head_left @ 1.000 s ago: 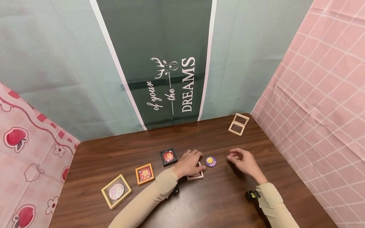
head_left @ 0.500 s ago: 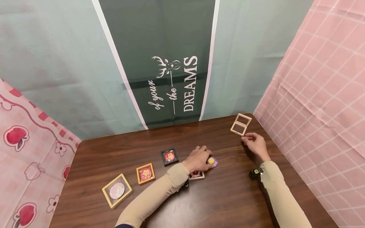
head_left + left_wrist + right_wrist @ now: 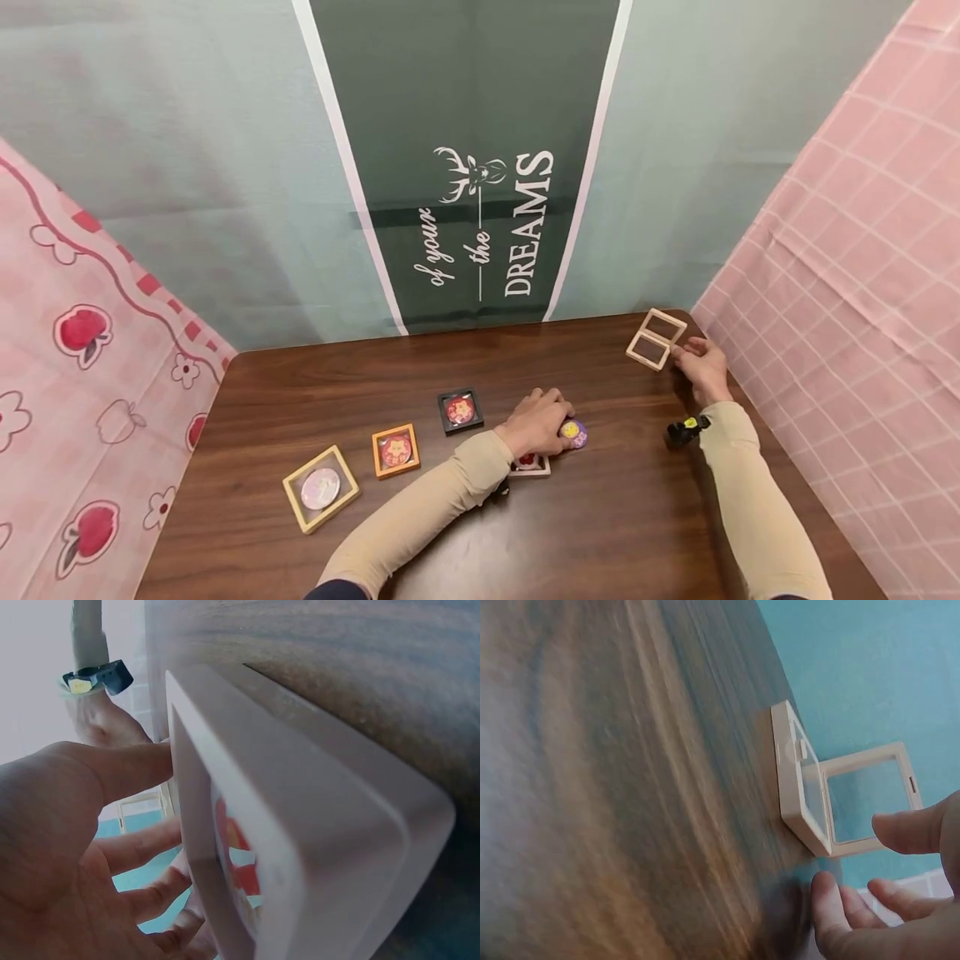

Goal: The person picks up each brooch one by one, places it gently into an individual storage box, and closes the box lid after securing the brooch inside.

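Note:
A purple round badge (image 3: pixel 574 433) with a yellow figure lies at the fingertips of my left hand (image 3: pixel 538 423), its thumb and forefinger on either side. A pale pink display frame (image 3: pixel 531 471) with a red badge inside is partly covered by that hand; in the left wrist view this frame (image 3: pixel 337 825) hides the fingertips. At the back right stands a cream display frame (image 3: pixel 657 340), opened out on its hinge. My right hand (image 3: pixel 703 367) is at its right edge, thumb and fingers apart; in the right wrist view the thumb (image 3: pixel 907 829) overlaps the raised lid.
Left of the left hand are a black frame (image 3: pixel 461 411), an orange frame (image 3: pixel 396 451) and a yellow frame (image 3: pixel 321 489), each with a round badge inside. A grey-green curtain (image 3: pixel 675 167) hangs behind the wooden table (image 3: pixel 600 533). Pink cloth (image 3: pixel 862 292) borders the right side.
My left hand has shifted right from the pale pink frame to the purple badge. My right hand has moved away from me and right, up to the cream frame. The view has turned slightly.

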Demonstrator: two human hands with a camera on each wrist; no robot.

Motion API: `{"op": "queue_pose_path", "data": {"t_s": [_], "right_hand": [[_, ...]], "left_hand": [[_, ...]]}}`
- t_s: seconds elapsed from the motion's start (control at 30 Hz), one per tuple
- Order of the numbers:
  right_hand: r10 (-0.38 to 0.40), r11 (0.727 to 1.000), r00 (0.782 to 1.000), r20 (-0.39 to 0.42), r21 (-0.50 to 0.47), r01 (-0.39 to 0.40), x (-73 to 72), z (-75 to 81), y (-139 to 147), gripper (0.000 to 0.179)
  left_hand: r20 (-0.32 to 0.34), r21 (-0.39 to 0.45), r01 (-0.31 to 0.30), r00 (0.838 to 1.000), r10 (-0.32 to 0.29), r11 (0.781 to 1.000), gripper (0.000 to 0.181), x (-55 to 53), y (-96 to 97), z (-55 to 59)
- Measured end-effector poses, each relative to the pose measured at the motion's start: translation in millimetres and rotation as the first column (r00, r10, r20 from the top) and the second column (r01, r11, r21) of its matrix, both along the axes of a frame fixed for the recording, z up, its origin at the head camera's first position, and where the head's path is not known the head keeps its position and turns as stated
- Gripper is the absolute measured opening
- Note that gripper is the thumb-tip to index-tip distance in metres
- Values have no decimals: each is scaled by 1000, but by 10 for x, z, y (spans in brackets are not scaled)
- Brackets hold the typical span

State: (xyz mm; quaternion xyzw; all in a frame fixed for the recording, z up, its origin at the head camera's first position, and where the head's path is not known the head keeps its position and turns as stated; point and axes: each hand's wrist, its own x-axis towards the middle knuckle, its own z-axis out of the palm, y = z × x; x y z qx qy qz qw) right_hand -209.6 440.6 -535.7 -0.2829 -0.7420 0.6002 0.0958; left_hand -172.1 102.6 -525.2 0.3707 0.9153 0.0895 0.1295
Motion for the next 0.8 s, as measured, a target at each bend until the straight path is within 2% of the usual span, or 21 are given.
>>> {"op": "queue_pose_path", "data": {"t_s": [0.1, 0.23, 0.33, 0.5, 0.63, 0.73, 0.8], "right_hand": [[3, 1000, 1000, -8, 28, -3, -39, -41, 21, 58], [49, 997, 999, -3, 61, -49, -86, -65, 76, 57], [73, 997, 997, -6, 22, -72, -91, -54, 101, 58], [39, 998, 999, -13, -38, -40, -85, -27, 135, 54], [25, 998, 1000, -8, -53, -26, -125, -24, 129, 37], [26, 994, 999, -28, -107, -29, -167, -19, 110, 18], [39, 987, 998, -51, -154, -47, -199, -15, 91, 20]], "left_hand": [[-2, -1, 2, 1000, -2, 1000, 47, 12, -19, 1], [-8, 1, 7, 1000, -7, 1000, 43, 9, -26, 25], [-11, -12, 8, 1000, -8, 1000, 43, 9, -15, 38], [-15, -11, 14, 1000, -14, 1000, 42, -13, 31, 22], [-10, 9, 2, 1000, -2, 1000, 39, -29, 22, -3], [-8, 22, -12, 1000, 12, 1000, 38, -37, -9, -15], [-10, 29, -22, 1000, 22, 999, 37, -45, -38, -19]]}}
